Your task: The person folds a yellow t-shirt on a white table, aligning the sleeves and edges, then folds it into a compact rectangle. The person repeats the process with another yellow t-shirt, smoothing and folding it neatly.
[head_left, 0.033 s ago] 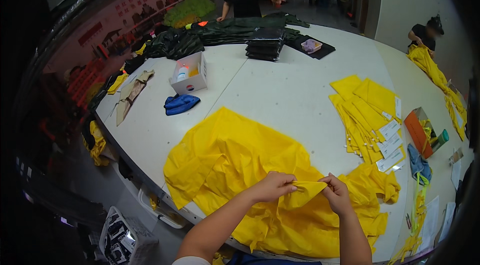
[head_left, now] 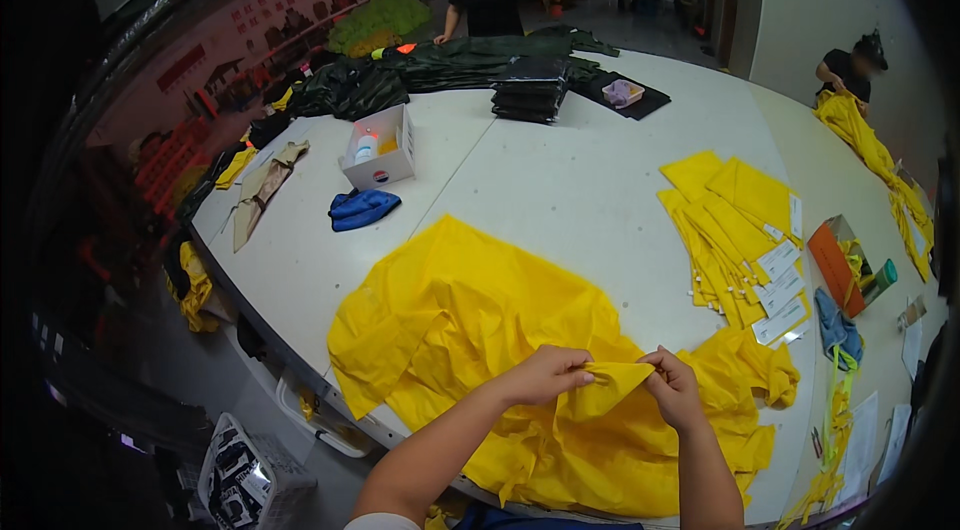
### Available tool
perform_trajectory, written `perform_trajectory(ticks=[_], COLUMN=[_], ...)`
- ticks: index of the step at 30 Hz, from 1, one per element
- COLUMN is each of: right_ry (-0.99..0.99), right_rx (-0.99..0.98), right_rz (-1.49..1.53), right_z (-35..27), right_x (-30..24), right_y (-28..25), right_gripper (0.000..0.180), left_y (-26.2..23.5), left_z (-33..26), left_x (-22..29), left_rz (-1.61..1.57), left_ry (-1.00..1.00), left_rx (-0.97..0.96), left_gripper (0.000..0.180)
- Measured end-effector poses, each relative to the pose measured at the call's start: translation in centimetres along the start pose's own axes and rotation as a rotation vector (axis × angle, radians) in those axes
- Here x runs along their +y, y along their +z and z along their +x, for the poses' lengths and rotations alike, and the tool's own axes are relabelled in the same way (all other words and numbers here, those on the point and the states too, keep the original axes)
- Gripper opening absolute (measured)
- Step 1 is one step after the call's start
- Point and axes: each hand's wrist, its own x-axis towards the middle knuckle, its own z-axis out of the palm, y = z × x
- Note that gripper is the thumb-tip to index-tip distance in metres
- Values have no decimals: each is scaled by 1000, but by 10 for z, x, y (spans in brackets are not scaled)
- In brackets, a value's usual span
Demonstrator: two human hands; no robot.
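A large yellow garment (head_left: 480, 280) of thin, crinkled fabric lies spread and rumpled over the near part of the white table (head_left: 560, 190). Fingers closed, my left hand (head_left: 550, 373) pinches a raised edge of it. My right hand (head_left: 673, 388) grips the same edge a short way to the right, thumb and fingers pressed together. Between the two hands the cloth is stretched into a short taut fold, lifted over the rest. Part of the garment is hidden under my forearms.
Folded yellow pieces with white labels (head_left: 735, 230) lie right of the garment, near an orange box (head_left: 838, 265). Left stand a white box (head_left: 380, 155) and a blue cloth item (head_left: 362, 210). Black packages (head_left: 530, 88) are stacked farther back. Two people work at the table's far sides.
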Motion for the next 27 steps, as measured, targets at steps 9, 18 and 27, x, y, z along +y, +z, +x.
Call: perform_trajectory(ticks=[9, 18, 27], right_ry=[-153, 186, 294], right_rx=[368, 94, -240], right_rz=[-834, -174, 120], right_z=[-40, -103, -127], right_x=[-30, 41, 14], right_y=[-45, -86, -4], right_gripper=[66, 134, 160], left_y=[5, 11, 24], left_z=[-10, 0, 1], left_x=[-4, 33, 61], left_rz=[-619, -1066, -1258], left_ry=[33, 88, 214], left_rx=[-1, -18, -20], left_gripper=[17, 25, 30])
